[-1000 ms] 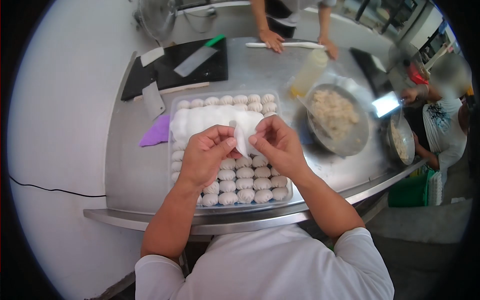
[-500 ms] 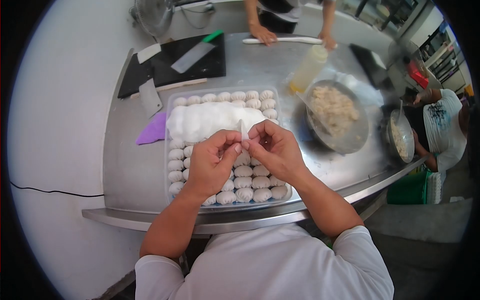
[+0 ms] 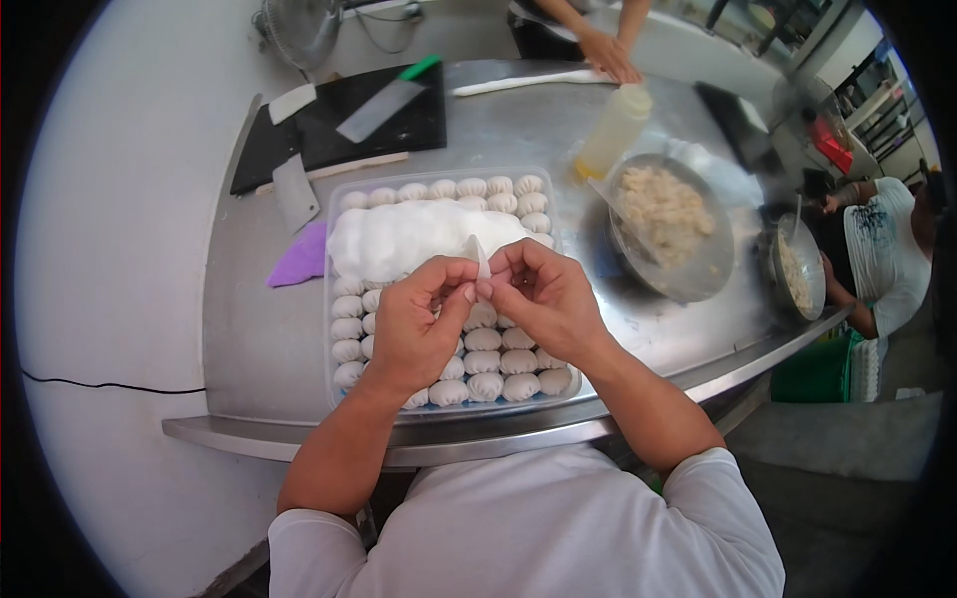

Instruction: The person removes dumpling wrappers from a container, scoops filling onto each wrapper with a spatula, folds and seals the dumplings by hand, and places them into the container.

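Observation:
Between the fingertips of my left hand [image 3: 427, 314] and my right hand [image 3: 543, 299] is a white dumpling [image 3: 481, 261], pinched from both sides. Its thin upper edge sticks up, while the fingers hide most of the rest. Both hands are closed on it, above a clear plastic tray [image 3: 330, 299]. Rows of pleated dumplings [image 3: 485, 387] fill the tray's near and far parts. A white cloth-like sheet [image 3: 389, 239] lies bunched across the middle rows.
Right of the tray stand a metal bowl of pale filling [image 3: 663, 224] and a squeeze bottle of yellow liquid [image 3: 613, 130]. A cleaver [image 3: 379, 112] rests on a black board [image 3: 414, 130]. Across the table, a person's hands [image 3: 610, 58] touch a dough rope [image 3: 528, 82]. Another person [image 3: 882, 249] holds a bowl [image 3: 797, 269].
The person across the table has brought both hands together at the right end of the dough rope, which has shifted left. My hands remain pinched on the dumpling, nearly in place.

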Demonstrator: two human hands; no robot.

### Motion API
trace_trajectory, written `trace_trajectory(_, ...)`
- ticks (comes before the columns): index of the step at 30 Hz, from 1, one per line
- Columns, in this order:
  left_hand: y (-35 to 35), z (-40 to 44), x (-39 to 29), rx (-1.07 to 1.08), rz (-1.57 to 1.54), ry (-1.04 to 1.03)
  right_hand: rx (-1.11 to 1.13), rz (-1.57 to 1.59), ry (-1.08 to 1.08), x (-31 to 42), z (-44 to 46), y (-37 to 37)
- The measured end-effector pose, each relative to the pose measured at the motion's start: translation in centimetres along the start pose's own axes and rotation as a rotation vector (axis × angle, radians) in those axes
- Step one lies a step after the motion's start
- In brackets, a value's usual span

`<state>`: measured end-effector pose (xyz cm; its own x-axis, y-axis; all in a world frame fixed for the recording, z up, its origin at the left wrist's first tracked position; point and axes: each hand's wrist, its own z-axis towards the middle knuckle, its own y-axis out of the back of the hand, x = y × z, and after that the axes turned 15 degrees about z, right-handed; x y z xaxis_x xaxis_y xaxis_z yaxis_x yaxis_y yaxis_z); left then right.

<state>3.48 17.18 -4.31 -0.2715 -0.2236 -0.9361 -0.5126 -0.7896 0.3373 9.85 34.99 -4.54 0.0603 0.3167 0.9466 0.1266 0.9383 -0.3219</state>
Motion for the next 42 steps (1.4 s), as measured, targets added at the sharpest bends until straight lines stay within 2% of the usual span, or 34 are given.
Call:
trace_trajectory(4,0.0,0.0,-0.3,-0.039,-0.018,0.028,0.002,0.090,0.014,-0.8,0.3,0.3)
trace_trajectory(8,0.0,0.0,0.0,-0.002,-0.007,0.015,0.044,0.043,-0.039,0.0,0.3,0.5)
trace_trajectory(10,0.2,-0.1,-0.4,-0.001,-0.023,0.011,0.024,0.145,-0.065,-0.1,0.4,0.6)
trace_trajectory(13,1.3,0.6,-0.9,0.008,-0.109,0.107,0.013,0.189,-0.091,0.2,0.7,1.1)
trace_trajectory(15,1.6,0.8,-0.4,-0.002,-0.351,0.214,0.016,0.218,-0.092,0.2,0.7,1.0)
trace_trajectory(20,0.7,0.8,0.6,-0.006,-0.099,0.163,0.090,0.268,-0.146,-0.5,0.6,1.2)
trace_trajectory(22,1.0,0.9,0.6,-0.027,-0.046,0.148,0.024,0.468,-0.174,-1.0,0.8,1.7)
trace_trajectory(24,1.2,1.1,0.0,-0.064,-0.477,0.251,0.021,0.548,-0.232,-0.4,1.0,1.8)
trace_trajectory(25,1.0,1.0,-0.1,-0.063,-0.476,0.246,0.019,0.628,-0.295,0.2,0.9,1.5)
trace_trajectory(27,0.6,0.8,0.0,0.010,-0.462,0.231,0.000,0.541,-0.294,0.2,0.9,0.4)
trace_trajectory(29,0.7,0.8,0.4,0.035,-0.441,0.217,0.041,0.223,-0.082,-0.9,1.0,0.0)
trace_trajectory(31,1.5,0.9,0.4,0.057,-0.421,0.199,0.043,0.332,-0.122,-0.1,1.3,0.4)
trace_trajectory(33,3.7,1.1,0.4,0.066,-0.621,0.227,0.007,0.525,-0.189,0.2,1.8,2.1)
trace_trajectory(38,8.2,0.2,0.3,0.016,-0.651,0.262,-0.011,0.614,-0.063,3.7,2.2,3.5)
trace_trajectory(41,10.6,-0.5,0.7,-0.055,-0.629,0.278,-0.103,0.480,0.083,4.3,2.9,2.5)
trace_trajectory(42,11.1,-0.7,0.7,-0.051,-0.627,0.274,0.007,-0.022,0.064,4.3,3.3,1.8)
